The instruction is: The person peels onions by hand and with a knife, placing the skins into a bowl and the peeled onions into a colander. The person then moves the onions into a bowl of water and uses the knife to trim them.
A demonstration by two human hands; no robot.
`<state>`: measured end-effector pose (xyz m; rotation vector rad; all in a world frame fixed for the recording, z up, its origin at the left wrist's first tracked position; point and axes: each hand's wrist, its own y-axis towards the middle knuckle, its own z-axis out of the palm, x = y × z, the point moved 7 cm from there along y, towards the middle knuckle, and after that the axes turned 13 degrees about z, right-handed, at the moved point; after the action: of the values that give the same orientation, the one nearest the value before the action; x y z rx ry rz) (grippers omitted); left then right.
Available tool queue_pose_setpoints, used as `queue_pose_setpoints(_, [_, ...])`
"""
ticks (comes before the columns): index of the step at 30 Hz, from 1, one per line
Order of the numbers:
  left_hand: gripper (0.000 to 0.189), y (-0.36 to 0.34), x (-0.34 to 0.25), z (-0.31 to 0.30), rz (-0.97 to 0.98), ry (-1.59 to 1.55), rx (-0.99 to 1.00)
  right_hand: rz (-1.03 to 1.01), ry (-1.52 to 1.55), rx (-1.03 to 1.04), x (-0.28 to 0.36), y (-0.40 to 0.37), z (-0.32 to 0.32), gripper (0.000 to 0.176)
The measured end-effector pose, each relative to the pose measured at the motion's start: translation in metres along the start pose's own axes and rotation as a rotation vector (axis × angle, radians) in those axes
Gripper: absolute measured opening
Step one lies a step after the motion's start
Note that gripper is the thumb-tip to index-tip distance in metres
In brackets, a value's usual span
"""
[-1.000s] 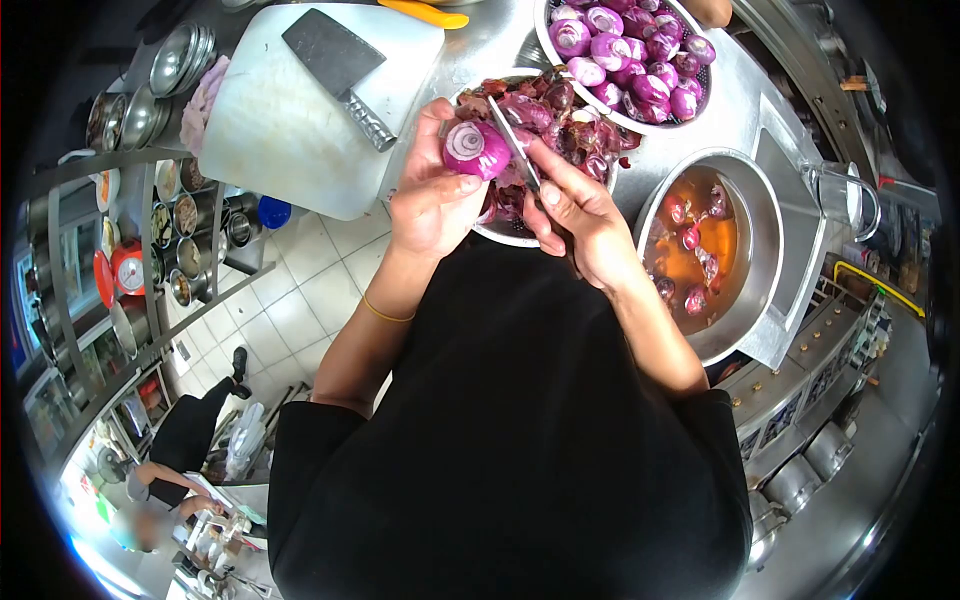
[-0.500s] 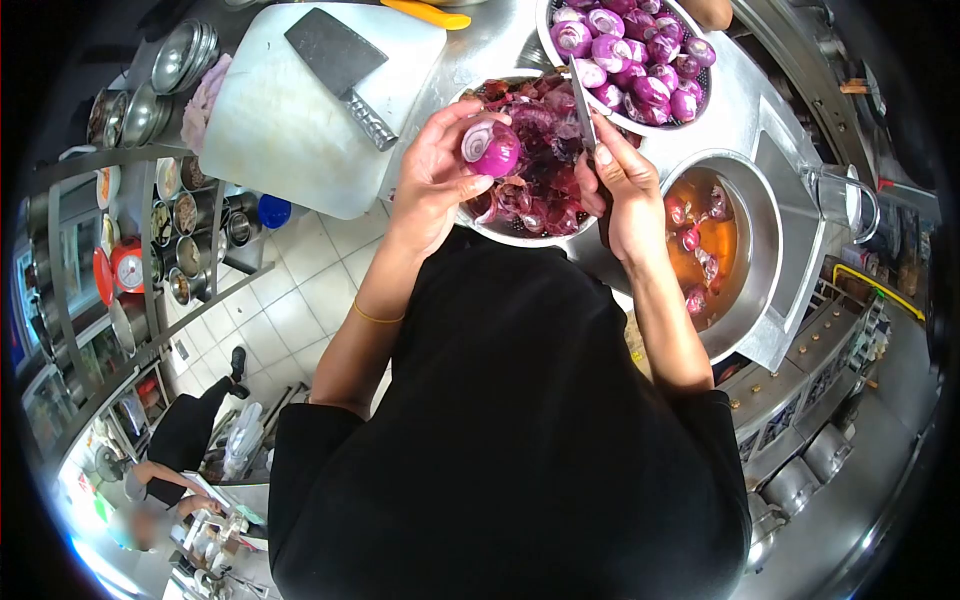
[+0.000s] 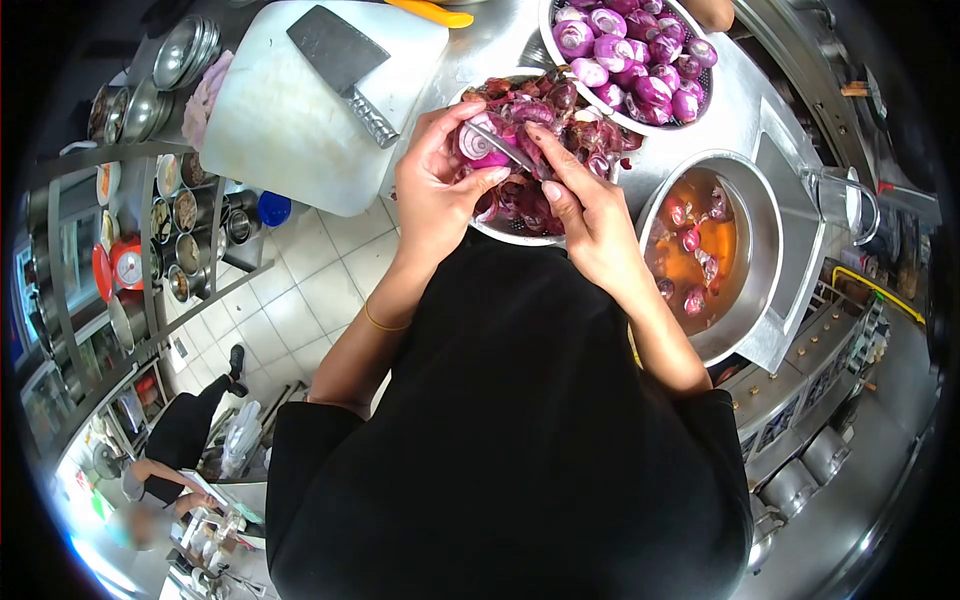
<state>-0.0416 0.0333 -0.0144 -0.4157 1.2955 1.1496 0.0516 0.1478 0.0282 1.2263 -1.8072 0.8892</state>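
Note:
My left hand point(image 3: 436, 175) is wrapped round a purple onion point(image 3: 478, 146), its pale ringed end facing up. A small knife point(image 3: 502, 146) lies with its blade across the onion, gripped in my right hand point(image 3: 587, 205). Both hands are over a colander point(image 3: 533, 239) heaped with dark red onion skins point(image 3: 545, 105). Beyond, at the upper right, a second colander point(image 3: 552, 42) holds several peeled purple onions point(image 3: 652, 90). Right of my right hand, a steel pot point(image 3: 765, 245) holds orange-brown liquid with several onions and skins in it.
A white cutting board point(image 3: 270, 120) bears a cleaver point(image 3: 335, 47) at the upper left. An orange handle point(image 3: 430, 13) lies at the board's far edge. Metal bowls point(image 3: 185, 52) stand farther left. Another person point(image 3: 180, 440) in dark clothes is at the lower left.
My right hand has moved left and brought the knife from beside the onion down onto it. My left hand still holds the onion, nearly in place.

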Motion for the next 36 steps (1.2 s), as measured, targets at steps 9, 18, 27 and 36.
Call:
queue_pose_setpoints(9, [0.061,-0.004,-0.007,0.005,0.069,0.072,0.035,0.093,0.256,-0.064,-0.017,0.01,0.001,0.033])
queue_pose_setpoints(18, [0.054,-0.004,0.008,0.001,-0.264,-0.437,0.025,0.703,0.845,0.309,-0.068,0.002,0.005,0.051])
queue_pose_setpoints(27, [0.04,-0.011,0.016,-0.01,-0.375,-0.663,0.048,0.403,-0.494,0.06,-0.04,-0.006,-0.024,0.06])
queue_pose_setpoints(36, [0.033,-0.014,0.023,-0.014,-0.454,-0.836,-0.062,0.307,-0.052,-0.162,-0.016,-0.014,-0.036,0.038])
